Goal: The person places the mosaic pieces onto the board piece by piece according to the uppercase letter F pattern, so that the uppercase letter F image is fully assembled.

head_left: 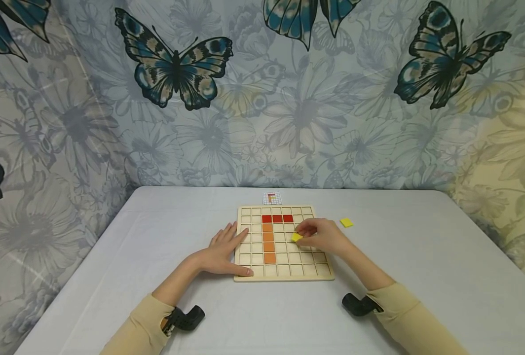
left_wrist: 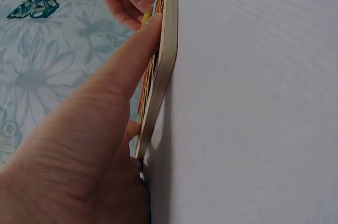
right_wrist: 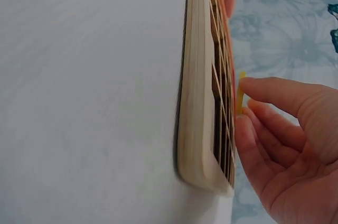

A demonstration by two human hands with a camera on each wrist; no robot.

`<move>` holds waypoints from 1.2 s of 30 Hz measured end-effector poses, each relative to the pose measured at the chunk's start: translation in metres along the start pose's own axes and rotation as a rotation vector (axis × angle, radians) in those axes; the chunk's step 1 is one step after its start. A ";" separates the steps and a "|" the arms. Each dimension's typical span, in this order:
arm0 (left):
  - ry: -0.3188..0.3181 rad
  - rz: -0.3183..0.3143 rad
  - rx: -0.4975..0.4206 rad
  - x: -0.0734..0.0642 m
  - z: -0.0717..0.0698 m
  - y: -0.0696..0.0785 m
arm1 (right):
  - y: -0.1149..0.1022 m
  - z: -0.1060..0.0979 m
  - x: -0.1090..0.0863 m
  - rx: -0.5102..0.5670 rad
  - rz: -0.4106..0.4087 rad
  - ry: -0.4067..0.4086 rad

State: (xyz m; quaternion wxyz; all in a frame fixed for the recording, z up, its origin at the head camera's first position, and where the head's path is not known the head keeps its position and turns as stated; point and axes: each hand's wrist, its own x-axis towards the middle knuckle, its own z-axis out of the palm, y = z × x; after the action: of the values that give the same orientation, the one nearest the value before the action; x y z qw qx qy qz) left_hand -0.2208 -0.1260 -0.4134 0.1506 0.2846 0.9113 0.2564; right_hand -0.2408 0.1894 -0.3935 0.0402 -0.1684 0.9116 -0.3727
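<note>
A wooden grid board (head_left: 284, 278) lies flat on the table, its square cells framed by thin raised ridges. Three red tiles (head_left: 277, 218) form a row near its far side, and several orange tiles (head_left: 269, 245) run in a column down from the row's left end. My left hand (head_left: 220, 254) rests on the board's left edge, fingers spread and thumb at the near corner. Over the right part of the grid, my right hand (head_left: 322, 236) pinches a yellow tile (right_wrist: 241, 94) between thumb and fingers. In the right wrist view the tile stands at the grid surface; whether it touches I cannot tell.
Another yellow tile (head_left: 346, 223) lies on the table right of the board. A small pattern card (head_left: 272, 198) with a coloured grid design sits just beyond the board's far edge. White cloth covers the table (head_left: 156, 217), and a butterfly-print backdrop (head_left: 253, 138) hangs behind it.
</note>
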 end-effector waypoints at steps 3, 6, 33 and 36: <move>-0.003 -0.006 0.002 0.001 0.000 0.000 | -0.004 0.004 0.004 -0.014 -0.024 -0.008; -0.011 -0.012 0.005 0.002 0.000 0.000 | -0.008 0.008 0.008 -0.019 -0.051 -0.020; -0.014 -0.035 0.009 0.003 0.001 -0.001 | -0.017 0.020 0.019 -0.020 -0.223 -0.082; -0.013 -0.037 0.011 0.003 0.002 -0.001 | -0.015 0.019 0.018 -0.010 -0.202 -0.070</move>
State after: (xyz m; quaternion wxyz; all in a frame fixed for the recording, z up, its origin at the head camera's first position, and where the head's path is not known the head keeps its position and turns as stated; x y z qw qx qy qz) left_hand -0.2229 -0.1246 -0.4158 0.1596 0.2702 0.9168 0.2468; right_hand -0.2502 0.1610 -0.3956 0.0335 -0.2725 0.8899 -0.3642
